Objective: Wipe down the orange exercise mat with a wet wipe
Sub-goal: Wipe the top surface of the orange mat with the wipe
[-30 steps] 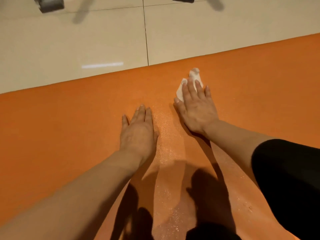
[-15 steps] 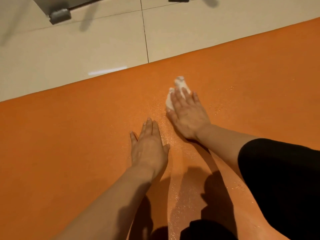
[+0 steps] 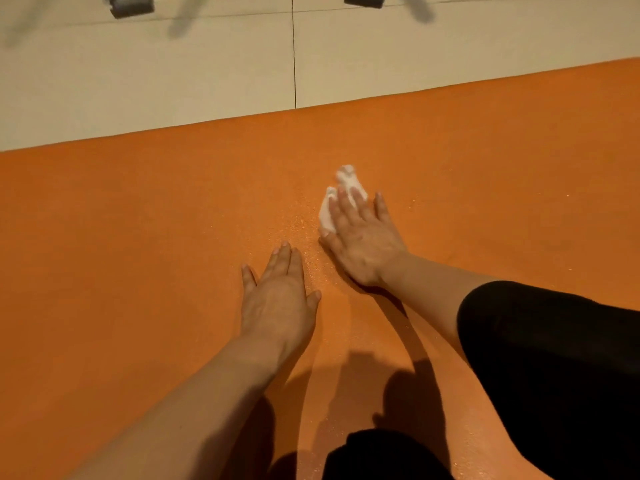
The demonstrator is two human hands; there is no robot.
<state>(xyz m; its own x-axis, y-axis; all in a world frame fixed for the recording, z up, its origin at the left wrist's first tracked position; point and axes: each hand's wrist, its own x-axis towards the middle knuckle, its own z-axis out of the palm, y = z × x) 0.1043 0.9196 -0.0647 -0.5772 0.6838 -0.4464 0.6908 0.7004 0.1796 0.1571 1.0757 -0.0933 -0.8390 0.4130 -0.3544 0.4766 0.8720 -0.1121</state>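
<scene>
since a second ago the flat right hand (image 3: 363, 242) slid its crumpled white wet wipe (image 3: 341, 199) nearer; straight fingers press it onto the orange foam exercise mat (image 3: 138, 237), left hand (image 3: 277, 299) flat, probably bracing.

Left hand (image 3: 277, 303) flat on mat (image 3: 121, 254); right hand (image 3: 363, 240) just right, farther; wipe (image 3: 329, 213) under its fingers.

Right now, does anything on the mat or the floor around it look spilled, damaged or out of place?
Nothing stands out. The orange mat lies flat on the tiled floor. The glistening patch between the hands looks like moisture from wiping. The right hand presses the white wipe; the left hand rests flat.
</scene>
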